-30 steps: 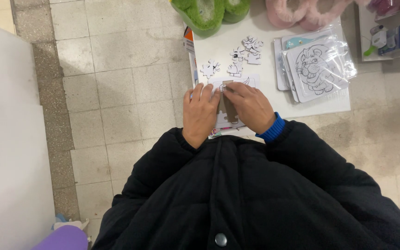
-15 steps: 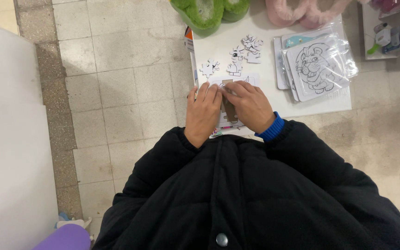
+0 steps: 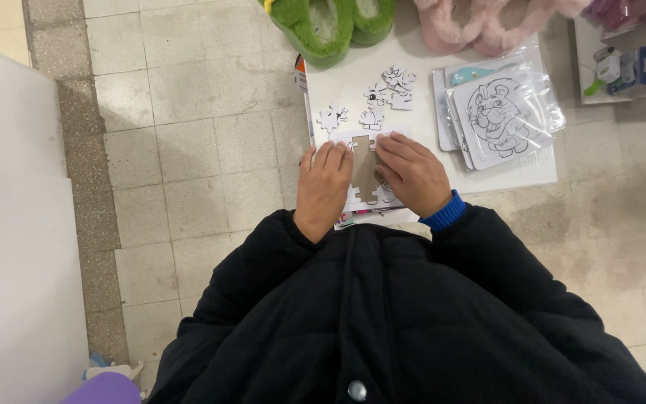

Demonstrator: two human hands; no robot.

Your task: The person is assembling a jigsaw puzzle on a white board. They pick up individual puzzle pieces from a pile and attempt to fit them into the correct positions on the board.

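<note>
Head view: lion puzzles (image 3: 499, 116) inside clear bags (image 3: 543, 112)

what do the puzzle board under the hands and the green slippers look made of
The puzzle board looks like cardboard: the bare gap between the left hand and right hand is matt brown, while the pieces around it have a white printed face. The green slippers look like plush fabric, fuzzy on the outside with a paler pile lining; the sole material cannot be told.

puzzle board (image 3: 364, 173): white cardboard frame lying flat at the near edge of a white sheet, brown backing bare down its middle, both sides covered by hands.
loose puzzle pieces (image 3: 374, 96): small black-and-white cut-outs, scattered just beyond the board.
</note>
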